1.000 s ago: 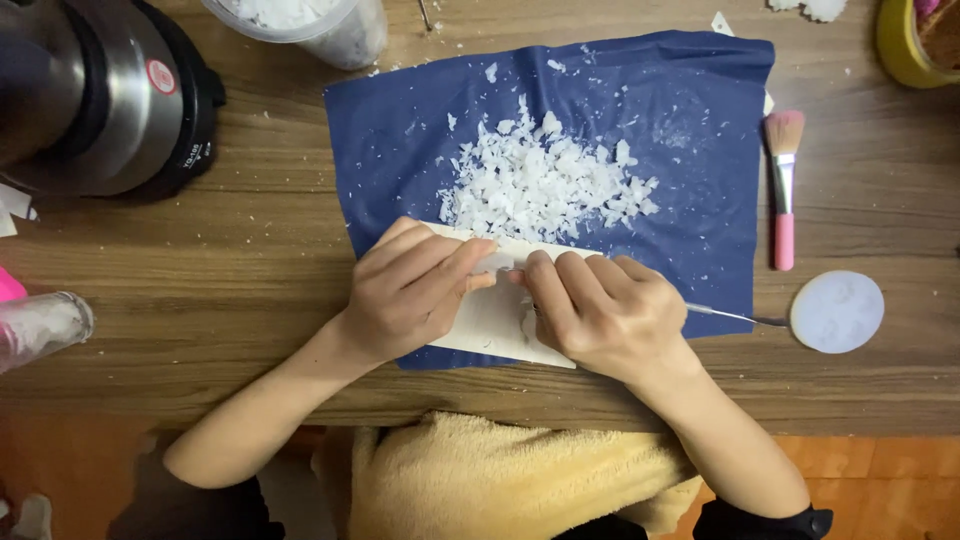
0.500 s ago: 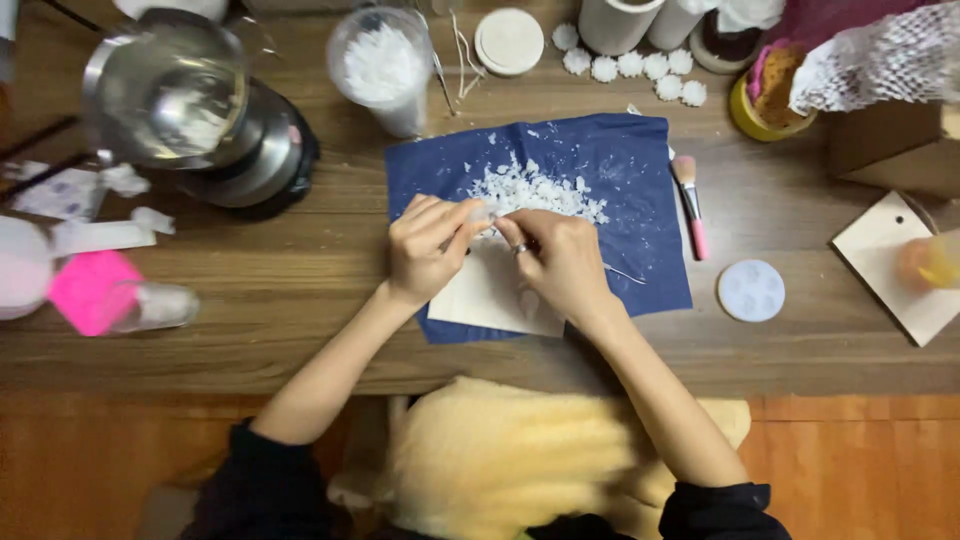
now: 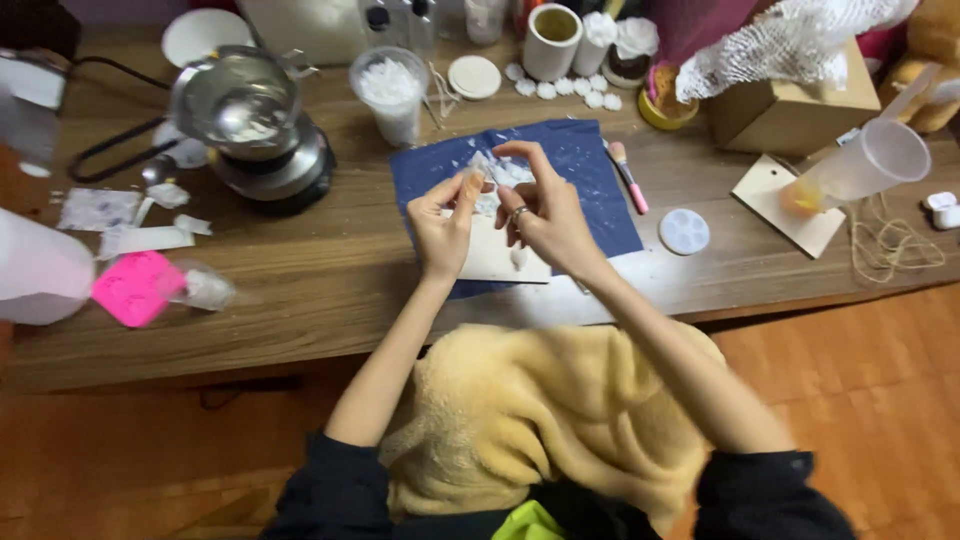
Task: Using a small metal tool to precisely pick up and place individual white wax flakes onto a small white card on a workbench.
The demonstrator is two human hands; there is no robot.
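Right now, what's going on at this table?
A person sits at a wooden table with both hands raised over a blue cloth strewn with white flakes. The left hand and the right hand pinch at a small white bit between the fingertips, above a pale block on the cloth. A pink brush lies at the cloth's right edge, a metal pot to the left.

Both forearms extended forward, converging. Left hand (image 3: 443, 225) raised, fingertips pinched together. Right hand (image 3: 545, 215) just beside it, fingers curled, index arched up, ring on one finger.
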